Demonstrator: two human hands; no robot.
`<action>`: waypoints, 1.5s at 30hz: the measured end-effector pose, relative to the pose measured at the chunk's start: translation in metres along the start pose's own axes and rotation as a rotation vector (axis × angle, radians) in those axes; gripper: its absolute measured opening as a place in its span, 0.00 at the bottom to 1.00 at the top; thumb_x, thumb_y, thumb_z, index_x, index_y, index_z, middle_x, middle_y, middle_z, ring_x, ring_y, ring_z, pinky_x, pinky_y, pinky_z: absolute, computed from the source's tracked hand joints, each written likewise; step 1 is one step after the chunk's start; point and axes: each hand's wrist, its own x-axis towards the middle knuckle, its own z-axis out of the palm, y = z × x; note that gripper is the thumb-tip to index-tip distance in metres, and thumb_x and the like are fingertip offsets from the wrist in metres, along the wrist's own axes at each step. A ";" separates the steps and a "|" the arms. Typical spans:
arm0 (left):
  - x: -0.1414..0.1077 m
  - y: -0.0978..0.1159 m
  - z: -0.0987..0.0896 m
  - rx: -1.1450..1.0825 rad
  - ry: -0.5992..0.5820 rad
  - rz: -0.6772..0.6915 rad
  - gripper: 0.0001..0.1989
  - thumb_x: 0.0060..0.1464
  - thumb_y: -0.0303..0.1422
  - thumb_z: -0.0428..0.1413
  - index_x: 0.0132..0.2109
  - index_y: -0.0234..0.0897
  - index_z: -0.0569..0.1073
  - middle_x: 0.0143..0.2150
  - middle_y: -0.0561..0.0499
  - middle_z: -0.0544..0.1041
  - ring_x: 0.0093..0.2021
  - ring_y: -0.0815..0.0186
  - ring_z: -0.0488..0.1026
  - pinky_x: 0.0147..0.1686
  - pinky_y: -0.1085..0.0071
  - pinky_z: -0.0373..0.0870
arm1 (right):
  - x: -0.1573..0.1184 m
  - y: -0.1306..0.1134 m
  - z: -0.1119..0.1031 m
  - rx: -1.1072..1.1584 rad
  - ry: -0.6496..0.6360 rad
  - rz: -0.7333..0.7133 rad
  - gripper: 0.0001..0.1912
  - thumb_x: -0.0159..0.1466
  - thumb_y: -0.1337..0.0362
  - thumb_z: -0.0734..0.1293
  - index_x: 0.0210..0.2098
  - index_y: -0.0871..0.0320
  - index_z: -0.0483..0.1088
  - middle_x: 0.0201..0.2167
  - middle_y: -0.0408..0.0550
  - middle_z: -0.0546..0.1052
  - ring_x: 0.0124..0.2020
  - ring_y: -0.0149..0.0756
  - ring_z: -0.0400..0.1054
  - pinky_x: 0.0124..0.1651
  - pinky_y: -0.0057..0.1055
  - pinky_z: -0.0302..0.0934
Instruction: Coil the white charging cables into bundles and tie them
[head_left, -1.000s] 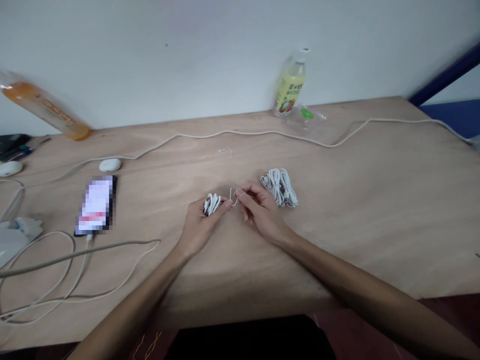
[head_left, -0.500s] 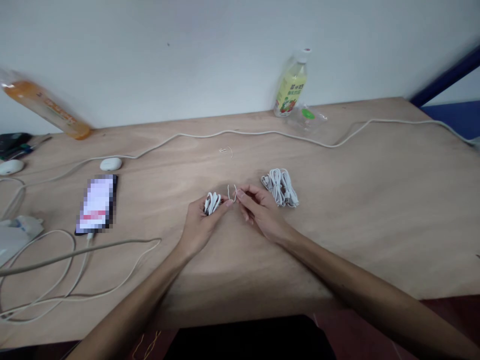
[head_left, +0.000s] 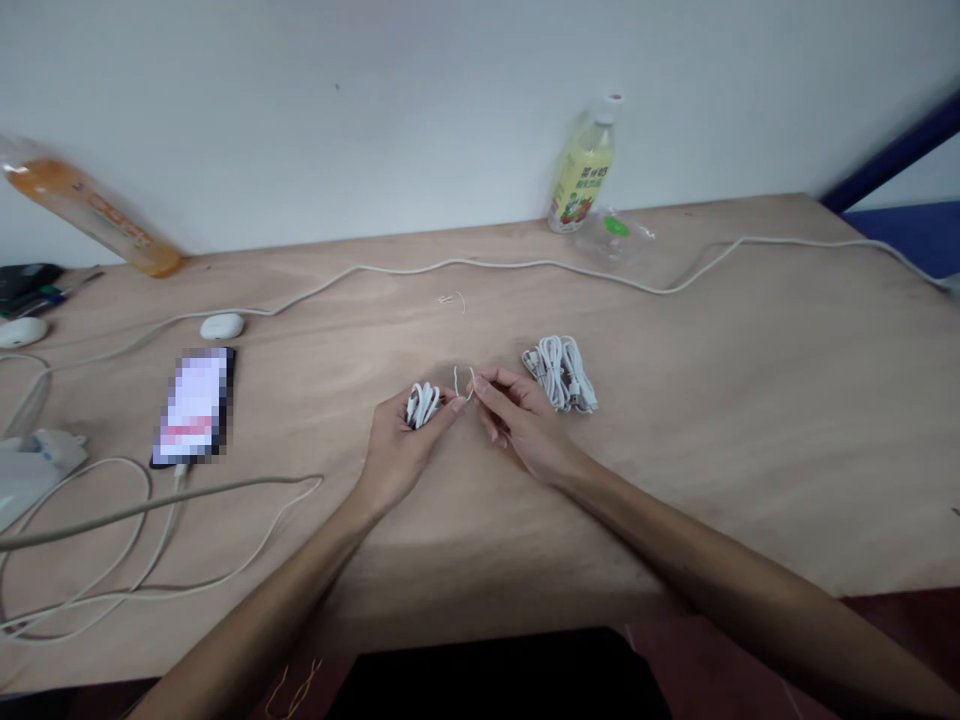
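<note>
My left hand (head_left: 401, 440) is closed around a coiled white cable (head_left: 424, 405), whose loops stand up between thumb and fingers. A thin white twist tie (head_left: 457, 383) sticks up at my left thumb tip and bends across to the other hand. My right hand (head_left: 521, 420) pinches the tie's other end between thumb and forefinger; its remaining fingers curl below. Just beyond the right hand lie bundled white cables (head_left: 562, 375), side by side on the wooden table (head_left: 675, 430). How the tie meets the coil is hidden by my left fingers.
Short white tie pieces (head_left: 452, 300) lie farther back. A long white cable (head_left: 525, 264) crosses the table. By the wall are a yellow-green bottle (head_left: 581, 180), a clear wrapper (head_left: 615, 240) and an orange bottle (head_left: 90, 215). A phone (head_left: 191, 405) and white earbud case (head_left: 222, 327) lie left.
Almost nothing differs. The upright twist tie has shifted very slightly between my hands, which stay in the same place.
</note>
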 end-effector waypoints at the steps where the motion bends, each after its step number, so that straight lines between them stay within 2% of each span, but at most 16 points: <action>1: 0.000 0.000 0.000 0.002 -0.001 -0.001 0.14 0.53 0.45 0.68 0.34 0.37 0.83 0.28 0.55 0.73 0.29 0.68 0.65 0.31 0.71 0.63 | 0.000 -0.001 0.000 -0.002 0.005 0.001 0.26 0.65 0.37 0.75 0.37 0.54 0.71 0.17 0.32 0.65 0.17 0.26 0.53 0.20 0.27 0.45; 7: 0.000 0.004 -0.001 0.045 -0.047 -0.012 0.13 0.53 0.44 0.67 0.33 0.38 0.82 0.27 0.55 0.73 0.29 0.67 0.65 0.32 0.70 0.66 | 0.000 -0.004 0.002 0.046 0.032 0.005 0.26 0.62 0.38 0.78 0.39 0.54 0.73 0.18 0.32 0.65 0.17 0.25 0.53 0.20 0.27 0.42; 20: -0.002 0.006 -0.001 0.032 -0.042 -0.014 0.12 0.53 0.43 0.67 0.33 0.38 0.82 0.27 0.55 0.74 0.29 0.67 0.65 0.32 0.70 0.65 | 0.000 -0.008 0.003 0.118 0.080 0.018 0.23 0.59 0.43 0.81 0.37 0.53 0.73 0.20 0.32 0.63 0.19 0.25 0.51 0.22 0.27 0.42; 28: -0.003 0.004 -0.002 0.034 -0.050 0.004 0.12 0.54 0.43 0.68 0.33 0.39 0.83 0.27 0.55 0.74 0.28 0.68 0.64 0.31 0.70 0.64 | 0.001 -0.006 0.002 0.117 0.139 -0.004 0.22 0.56 0.45 0.83 0.35 0.53 0.76 0.27 0.37 0.69 0.21 0.24 0.52 0.23 0.27 0.43; 33: -0.002 0.002 -0.003 0.044 -0.038 -0.002 0.13 0.54 0.44 0.68 0.33 0.39 0.83 0.27 0.54 0.75 0.29 0.67 0.66 0.31 0.70 0.65 | 0.001 -0.005 0.001 0.094 0.140 0.003 0.22 0.57 0.44 0.82 0.36 0.53 0.77 0.27 0.37 0.69 0.22 0.25 0.52 0.23 0.28 0.43; 37: -0.002 0.003 -0.002 0.041 -0.020 -0.009 0.13 0.53 0.44 0.68 0.34 0.38 0.84 0.28 0.54 0.75 0.29 0.67 0.67 0.32 0.70 0.65 | 0.001 -0.007 0.000 0.112 0.114 0.035 0.22 0.57 0.44 0.82 0.39 0.53 0.78 0.23 0.35 0.66 0.21 0.25 0.52 0.23 0.28 0.42; 45: -0.001 0.004 -0.002 0.023 -0.020 -0.010 0.12 0.52 0.43 0.67 0.33 0.38 0.82 0.28 0.54 0.74 0.29 0.67 0.65 0.32 0.70 0.65 | 0.000 -0.008 -0.001 0.115 0.070 0.052 0.22 0.59 0.46 0.81 0.41 0.54 0.79 0.20 0.33 0.65 0.20 0.26 0.54 0.22 0.27 0.43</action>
